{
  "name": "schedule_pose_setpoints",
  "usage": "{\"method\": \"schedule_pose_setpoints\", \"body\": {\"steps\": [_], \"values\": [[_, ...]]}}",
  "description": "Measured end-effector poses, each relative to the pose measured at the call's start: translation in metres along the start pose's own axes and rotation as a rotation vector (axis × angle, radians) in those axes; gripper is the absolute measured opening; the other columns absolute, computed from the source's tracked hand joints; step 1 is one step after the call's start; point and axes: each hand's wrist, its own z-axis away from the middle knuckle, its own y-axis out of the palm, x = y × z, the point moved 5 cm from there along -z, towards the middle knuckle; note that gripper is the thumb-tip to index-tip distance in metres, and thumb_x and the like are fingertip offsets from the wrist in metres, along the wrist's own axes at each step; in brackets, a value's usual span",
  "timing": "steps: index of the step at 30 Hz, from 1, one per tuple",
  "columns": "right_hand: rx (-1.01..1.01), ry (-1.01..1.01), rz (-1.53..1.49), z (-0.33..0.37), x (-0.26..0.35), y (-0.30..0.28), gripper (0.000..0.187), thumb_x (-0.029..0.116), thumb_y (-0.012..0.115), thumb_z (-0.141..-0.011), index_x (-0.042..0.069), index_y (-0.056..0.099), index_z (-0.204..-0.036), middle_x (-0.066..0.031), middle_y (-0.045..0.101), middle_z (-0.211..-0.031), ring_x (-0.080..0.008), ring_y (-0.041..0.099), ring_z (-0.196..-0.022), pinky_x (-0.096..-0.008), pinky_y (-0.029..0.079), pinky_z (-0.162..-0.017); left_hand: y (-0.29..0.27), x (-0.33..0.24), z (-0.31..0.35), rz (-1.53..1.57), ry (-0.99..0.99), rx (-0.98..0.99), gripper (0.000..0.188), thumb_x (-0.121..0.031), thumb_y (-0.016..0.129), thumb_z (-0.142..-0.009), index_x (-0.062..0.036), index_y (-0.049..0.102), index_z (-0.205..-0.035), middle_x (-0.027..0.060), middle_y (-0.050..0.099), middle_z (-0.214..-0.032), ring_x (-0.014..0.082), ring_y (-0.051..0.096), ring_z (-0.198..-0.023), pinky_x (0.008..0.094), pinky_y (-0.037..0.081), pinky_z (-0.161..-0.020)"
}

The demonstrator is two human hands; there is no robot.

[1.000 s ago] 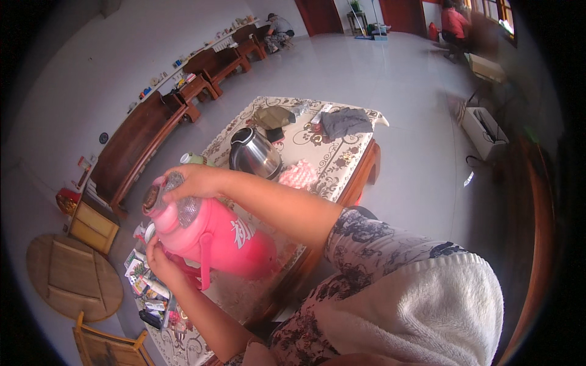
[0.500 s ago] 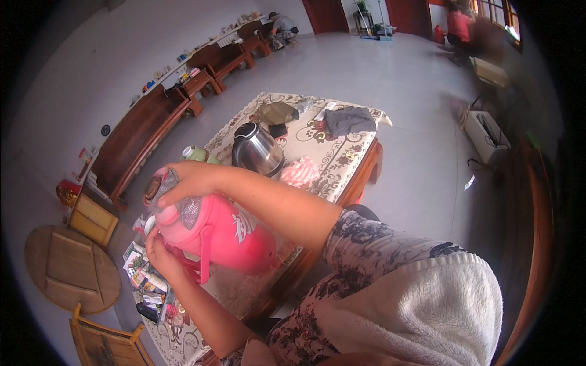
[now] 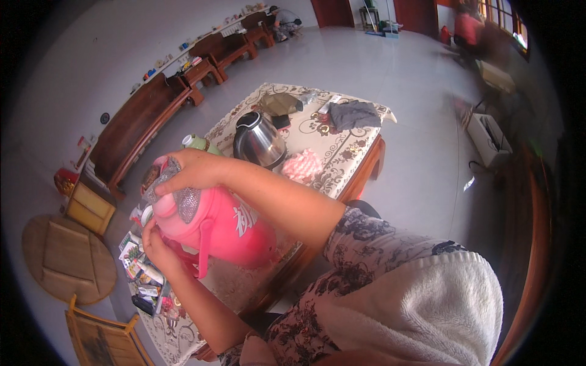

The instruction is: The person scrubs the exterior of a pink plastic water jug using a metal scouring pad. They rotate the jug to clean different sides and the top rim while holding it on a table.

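A big pink jug (image 3: 244,235) with a carry handle (image 3: 206,244) leans over the table, its top toward the left. My right hand (image 3: 194,171) closes on a grey, sparkly cloth (image 3: 188,204) draped over the jug's top. Lower down, my left hand (image 3: 160,247) has its fingers bent up against the jug's lid end (image 3: 168,210). At those fingertips shows a white-rimmed round piece (image 3: 146,215); whether it is a cap or a cup cannot be made out. A brown round object (image 3: 149,175) sits just beyond the cloth, partly hidden.
The patterned tablecloth (image 3: 342,165) bears a steel kettle (image 3: 259,140), a pink knitted cloth (image 3: 302,166), a grey cloth (image 3: 354,114), a green bottle (image 3: 200,144) and several small items at the left. Wooden benches (image 3: 143,125) line the wall. Two people are farther off.
The view has shifted slightly, so the table and floor sit a little differently. Both hands stay at the jug's top, the cloth still under my right hand.
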Motion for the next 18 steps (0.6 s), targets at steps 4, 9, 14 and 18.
{"method": "schedule_pose_setpoints", "body": {"steps": [4, 9, 14, 18], "values": [[0.01, -0.002, -0.01, 0.0, -0.004, 0.0, 0.06, 0.029, 0.079, -0.079, -0.001, 0.056, -0.126, -0.0115, 0.066, -0.114, -0.0163, 0.061, -0.105, -0.0282, 0.047, -0.094, -0.002, 0.002, 0.001, 0.015, -0.016, -0.018, 0.028, -0.007, 0.039, -0.096, 0.0059, 0.056, -0.115, 0.0185, 0.06, -0.117, 0.0255, 0.062, -0.104, 0.0355, 0.051, -0.089], [0.026, -0.004, -0.129, -0.004, -0.015, 0.001, 0.064, 0.034, 0.078, -0.079, -0.002, 0.056, -0.127, -0.0124, 0.066, -0.116, -0.0174, 0.06, -0.107, -0.0287, 0.045, -0.095, -0.001, 0.003, 0.002, 0.006, 0.013, -0.033, 0.028, -0.011, 0.041, -0.096, 0.0035, 0.057, -0.114, 0.0124, 0.062, -0.11, 0.0177, 0.058, -0.09, 0.0294, 0.044, -0.075], [0.016, -0.013, -0.094, 0.0, -0.01, 0.001, 0.057, 0.027, 0.077, -0.083, 0.0, 0.056, -0.128, -0.0099, 0.065, -0.116, -0.0153, 0.058, -0.106, -0.0279, 0.045, -0.096, -0.005, 0.009, -0.003, 0.0, 0.05, -0.069, 0.027, -0.018, 0.045, -0.096, -0.0024, 0.062, -0.11, 0.0019, 0.067, -0.091, 0.0027, 0.052, -0.06, 0.0164, 0.032, -0.047], [-0.049, 0.018, -0.003, 0.002, -0.011, -0.002, 0.06, 0.03, 0.078, -0.08, -0.001, 0.057, -0.127, -0.0124, 0.066, -0.115, -0.0164, 0.059, -0.106, -0.0282, 0.045, -0.095, 0.003, 0.003, -0.004, -0.012, 0.035, -0.008, 0.027, -0.017, 0.045, -0.096, -0.001, 0.063, -0.109, 0.0042, 0.067, -0.094, 0.0067, 0.058, -0.07, 0.0183, 0.041, -0.056]]}}
